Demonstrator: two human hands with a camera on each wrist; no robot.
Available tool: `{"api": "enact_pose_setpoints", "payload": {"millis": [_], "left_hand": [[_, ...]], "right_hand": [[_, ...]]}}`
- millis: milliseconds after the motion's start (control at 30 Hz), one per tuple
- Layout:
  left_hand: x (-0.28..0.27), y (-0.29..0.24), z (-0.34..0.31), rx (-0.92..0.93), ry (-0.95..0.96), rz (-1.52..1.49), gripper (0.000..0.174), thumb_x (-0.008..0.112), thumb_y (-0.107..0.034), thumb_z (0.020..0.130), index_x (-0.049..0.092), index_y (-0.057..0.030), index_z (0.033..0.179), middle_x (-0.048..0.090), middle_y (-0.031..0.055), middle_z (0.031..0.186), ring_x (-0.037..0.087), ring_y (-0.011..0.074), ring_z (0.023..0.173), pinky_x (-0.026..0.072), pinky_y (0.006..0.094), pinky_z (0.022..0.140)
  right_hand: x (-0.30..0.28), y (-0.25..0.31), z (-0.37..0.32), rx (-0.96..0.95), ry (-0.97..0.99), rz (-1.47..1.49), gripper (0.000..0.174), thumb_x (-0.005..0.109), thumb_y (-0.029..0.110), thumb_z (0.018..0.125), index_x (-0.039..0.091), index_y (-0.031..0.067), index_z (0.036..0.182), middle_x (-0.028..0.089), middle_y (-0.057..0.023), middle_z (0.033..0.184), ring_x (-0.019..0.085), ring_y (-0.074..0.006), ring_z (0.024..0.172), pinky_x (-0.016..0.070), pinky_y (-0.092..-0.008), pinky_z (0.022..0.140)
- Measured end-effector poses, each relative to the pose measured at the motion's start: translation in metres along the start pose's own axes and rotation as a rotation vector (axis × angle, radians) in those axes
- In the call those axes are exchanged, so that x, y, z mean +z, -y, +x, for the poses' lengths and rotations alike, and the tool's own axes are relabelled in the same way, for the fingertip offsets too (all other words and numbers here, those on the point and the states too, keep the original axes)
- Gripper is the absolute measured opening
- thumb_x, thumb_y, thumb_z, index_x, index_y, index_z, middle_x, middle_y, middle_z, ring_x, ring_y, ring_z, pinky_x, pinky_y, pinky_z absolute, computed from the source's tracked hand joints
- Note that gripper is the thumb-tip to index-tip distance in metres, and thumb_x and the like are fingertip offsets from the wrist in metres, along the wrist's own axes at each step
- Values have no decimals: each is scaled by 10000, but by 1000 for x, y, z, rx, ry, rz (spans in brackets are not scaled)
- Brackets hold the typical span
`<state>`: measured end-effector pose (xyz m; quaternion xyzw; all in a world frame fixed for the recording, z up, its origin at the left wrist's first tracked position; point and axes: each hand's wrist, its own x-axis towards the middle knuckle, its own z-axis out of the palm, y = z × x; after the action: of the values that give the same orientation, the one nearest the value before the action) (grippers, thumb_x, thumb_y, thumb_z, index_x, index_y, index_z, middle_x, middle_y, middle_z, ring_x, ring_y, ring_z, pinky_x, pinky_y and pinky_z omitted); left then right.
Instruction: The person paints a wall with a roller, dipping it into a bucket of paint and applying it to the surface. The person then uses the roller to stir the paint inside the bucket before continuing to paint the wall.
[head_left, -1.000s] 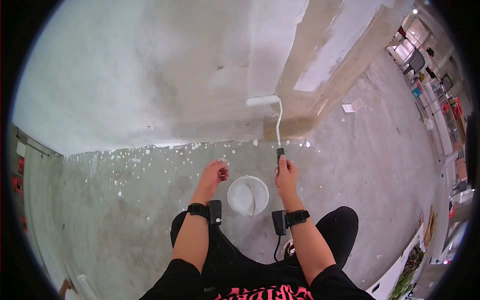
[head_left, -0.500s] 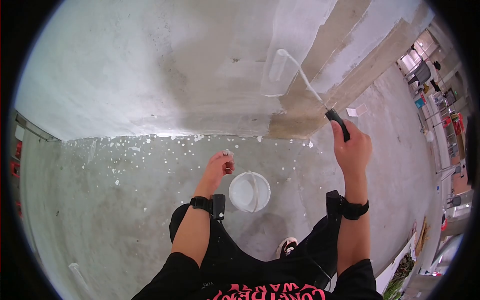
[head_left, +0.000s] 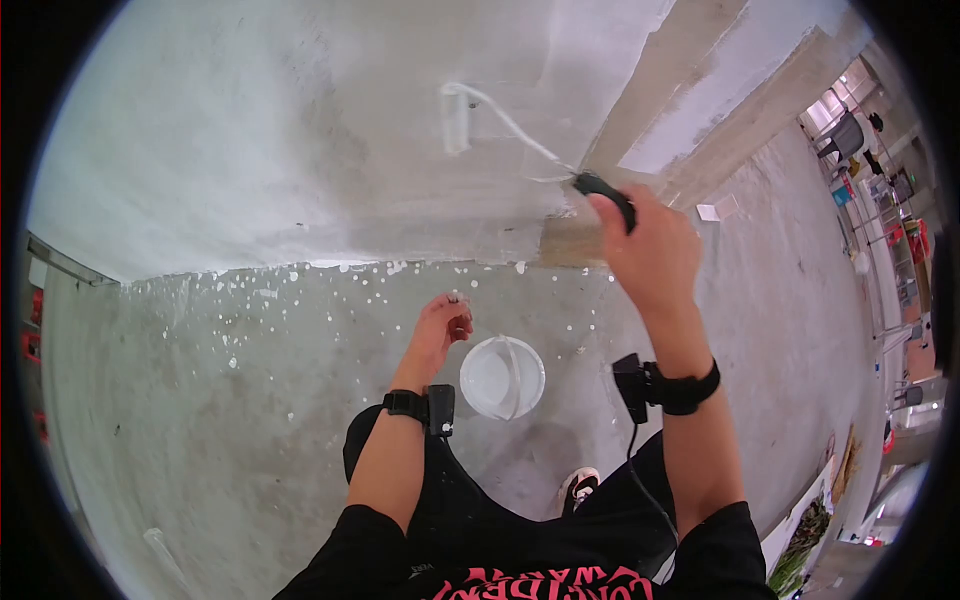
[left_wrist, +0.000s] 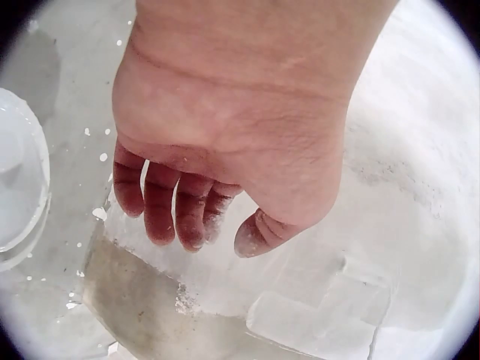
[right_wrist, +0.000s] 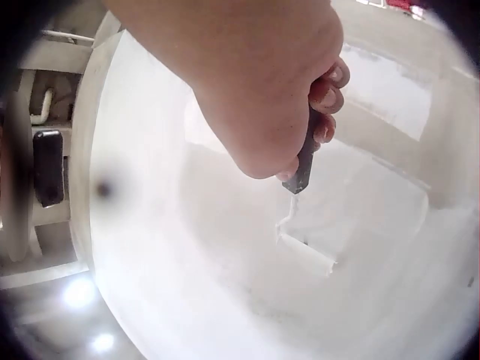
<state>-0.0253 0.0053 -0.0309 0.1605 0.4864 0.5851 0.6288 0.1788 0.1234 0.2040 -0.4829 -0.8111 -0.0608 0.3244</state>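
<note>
My right hand (head_left: 655,245) grips the dark handle of a paint roller (head_left: 457,122), fingers curled round it. The roller's white sleeve lies against the wall (head_left: 380,160), left of the bare brown strips, its white bent frame slanting down to the handle. In the right wrist view the roller (right_wrist: 307,251) shows on white-coated wall beyond my fist. My left hand (head_left: 440,328) hangs loosely curled with nothing in it, just up and left of a white bucket (head_left: 488,378). White smears mark its thumb and a fingertip in the left wrist view. White paint shows inside the bucket.
White drips spot the concrete floor (head_left: 250,400) along the foot of the wall. A small white sheet (head_left: 717,208) lies on the floor at right. Farther off stand a grey chair (head_left: 843,135) and shelving. A shoe (head_left: 578,488) shows below the bucket.
My right hand first swung right and up with the roller, then back left. The roller has gone from low on the wall to higher and farther left. The left hand has barely moved.
</note>
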Motion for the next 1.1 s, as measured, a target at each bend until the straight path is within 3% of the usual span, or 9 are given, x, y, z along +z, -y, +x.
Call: {"api": "enact_pose_setpoints", "payload": {"millis": [333, 400, 433, 500, 600, 700, 967, 1033, 1100], "left_hand": [[-5, 3, 0, -11, -17, -4, 132, 575, -188, 889, 608, -100, 982, 600, -8, 776, 579, 114, 689, 444, 262, 623], [-6, 3, 0, -3, -16, -3, 131, 572, -192, 891, 608, -101, 979, 599, -9, 777, 577, 113, 687, 444, 262, 625], [-8, 4, 2, -3, -10, 4, 127, 571, -191, 891, 607, -103, 976, 599, -9, 779, 576, 114, 686, 444, 262, 625], [-9, 4, 2, 1, -7, 10, 124, 570, -190, 892, 606, -104, 972, 599, -10, 780, 575, 115, 684, 444, 262, 625], [-7, 0, -2, -20, -22, -1, 119, 570, -189, 891, 603, -101, 965, 598, -8, 783, 575, 118, 688, 443, 265, 624], [-6, -1, -5, -12, -41, -6, 119, 573, -186, 888, 602, -96, 961, 596, -5, 780, 577, 120, 690, 441, 269, 621], [-14, -2, -10, 17, -13, -22, 166, 549, -176, 912, 568, -65, 1033, 587, 8, 804, 575, 135, 713, 460, 286, 651], [-14, -4, -11, 18, -17, -18, 169, 549, -177, 911, 569, -63, 1034, 586, 9, 802, 575, 135, 713, 460, 284, 651], [-14, -6, -14, 21, -22, -17, 172, 550, -178, 910, 569, -62, 1036, 585, 10, 800, 575, 136, 712, 460, 283, 652]], "right_hand": [[-31, -50, -37, 203, 11, -21, 343, 655, 382, 882, 657, 41, 841, 620, -156, 633, 619, -340, 585, 448, -402, 522], [-20, -51, -57, 382, 55, 272, 361, 650, 367, 891, 652, 10, 838, 598, -160, 613, 604, -286, 546, 438, -375, 526], [-2, -63, -74, 435, 78, 390, 349, 632, 333, 919, 645, -9, 849, 597, -118, 597, 565, -202, 511, 419, -321, 515], [15, -48, -94, 695, 204, 782, 322, 590, 302, 960, 605, -12, 891, 615, -62, 640, 538, -141, 510, 405, -280, 502], [26, -2, -98, 803, 209, 1053, 293, 546, 282, 990, 551, -7, 938, 606, -22, 678, 506, -91, 524, 390, -244, 499], [60, 7, -103, 674, 157, 1052, 294, 483, 292, 1018, 487, 3, 961, 584, -47, 723, 415, -59, 411, 323, -223, 355], [89, 20, -97, 538, -25, 918, 269, 573, 268, 981, 488, 26, 899, 514, 11, 680, 432, -33, 563, 340, -210, 486], [87, 9, -102, 612, 36, 739, 386, 621, 349, 942, 565, -33, 923, 583, -58, 718, 513, -123, 637, 430, -292, 589], [87, 7, -109, 638, 56, 751, 390, 622, 356, 939, 570, -31, 921, 586, -68, 720, 517, -134, 641, 435, -302, 595]]}}
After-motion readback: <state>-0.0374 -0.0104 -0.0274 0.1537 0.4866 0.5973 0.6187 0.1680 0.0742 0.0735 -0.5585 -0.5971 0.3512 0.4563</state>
